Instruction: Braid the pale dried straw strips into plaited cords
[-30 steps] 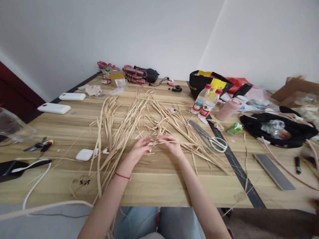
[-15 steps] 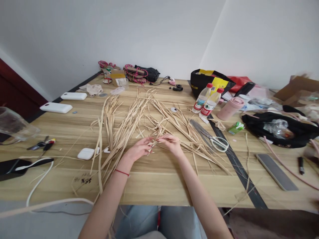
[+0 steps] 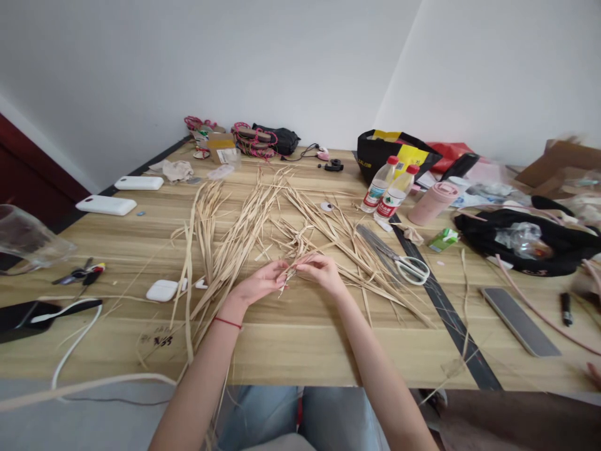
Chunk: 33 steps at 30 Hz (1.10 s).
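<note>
My left hand and my right hand meet over the middle of the table, both closed on a small bundle of dry straw strips. Its loose ends splay away from me, and short tips poke out below my fingers. The exact grip between the fingertips is too small to make out. Long pale straw strips lie in a heap to the left of my hands. Another spread of straw strips fans out to the right. Scissors with white handles lie at its right side.
Two water bottles and a pink cup stand at the back right, near a black-and-yellow bag. A grey phone-like slab lies at right. At left are a white earphone case, keys and a clear jar.
Both hands stay on the straw bundle, with only slight shifts of the fingers. The view has moved a little. At the far right edge, part of another person's hand seems to show.
</note>
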{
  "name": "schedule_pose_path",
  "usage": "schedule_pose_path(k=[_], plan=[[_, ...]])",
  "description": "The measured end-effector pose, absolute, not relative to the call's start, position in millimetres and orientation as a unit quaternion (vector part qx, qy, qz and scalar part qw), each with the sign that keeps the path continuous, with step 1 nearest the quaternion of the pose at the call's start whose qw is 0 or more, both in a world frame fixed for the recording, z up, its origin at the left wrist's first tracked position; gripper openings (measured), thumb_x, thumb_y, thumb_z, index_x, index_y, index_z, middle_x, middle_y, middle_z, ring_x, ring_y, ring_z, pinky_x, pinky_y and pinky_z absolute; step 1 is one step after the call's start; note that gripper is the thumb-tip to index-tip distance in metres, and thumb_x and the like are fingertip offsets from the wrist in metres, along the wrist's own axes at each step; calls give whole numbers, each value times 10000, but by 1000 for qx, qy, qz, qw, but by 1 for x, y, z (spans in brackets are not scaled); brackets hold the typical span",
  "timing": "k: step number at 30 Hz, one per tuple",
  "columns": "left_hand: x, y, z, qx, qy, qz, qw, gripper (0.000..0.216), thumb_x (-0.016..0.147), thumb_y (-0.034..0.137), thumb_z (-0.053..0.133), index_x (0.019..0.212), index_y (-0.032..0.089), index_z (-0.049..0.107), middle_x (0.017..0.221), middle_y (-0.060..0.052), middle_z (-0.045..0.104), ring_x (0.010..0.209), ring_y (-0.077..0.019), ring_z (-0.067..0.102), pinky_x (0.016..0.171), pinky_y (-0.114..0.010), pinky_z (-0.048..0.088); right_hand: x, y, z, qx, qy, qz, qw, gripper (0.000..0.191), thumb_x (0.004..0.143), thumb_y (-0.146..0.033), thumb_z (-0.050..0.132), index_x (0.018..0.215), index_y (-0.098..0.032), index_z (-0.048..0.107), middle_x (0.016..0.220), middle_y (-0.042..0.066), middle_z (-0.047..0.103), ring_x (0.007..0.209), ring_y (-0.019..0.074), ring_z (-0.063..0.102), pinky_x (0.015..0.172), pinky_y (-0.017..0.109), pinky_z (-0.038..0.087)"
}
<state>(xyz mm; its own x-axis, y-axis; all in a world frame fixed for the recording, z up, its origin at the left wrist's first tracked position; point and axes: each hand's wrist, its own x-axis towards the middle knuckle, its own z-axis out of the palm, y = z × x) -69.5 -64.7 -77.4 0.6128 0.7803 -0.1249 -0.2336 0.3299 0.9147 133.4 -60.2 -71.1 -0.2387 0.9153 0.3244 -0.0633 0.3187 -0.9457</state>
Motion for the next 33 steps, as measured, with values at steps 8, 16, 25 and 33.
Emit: schedule_pose_path(k=[8,16,25,33], plan=[[-73,-67,-70,489,296,308,761,337,698,183,714,1016,212,605,818,-16,537,781,-137,550,757,-282,471,134,-59,-73,-340,-640,468,506,161,726,-360,724,772,-207,744,821,53,739,800,206,677,799,343,521],[-75,-63,-71,495,296,309,756,455,714,207,728,1143,204,577,854,-59,636,787,-163,609,752,-309,485,141,-54,-78,-345,-605,480,534,138,692,-345,751,736,-214,739,799,43,736,777,199,678,763,326,532],[-67,-60,-83,472,348,340,735,370,667,195,772,961,170,549,771,-1,615,695,-116,591,663,-252,462,139,-56,-75,-340,-585,501,539,107,679,-290,768,756,-221,743,815,30,739,771,185,681,734,296,533],[-64,-62,-84,499,398,355,684,374,652,203,754,927,179,501,797,22,589,730,-113,573,654,-239,445,137,-56,-75,-334,-616,473,535,89,702,-292,752,762,-225,751,790,33,732,770,187,671,773,313,520]])
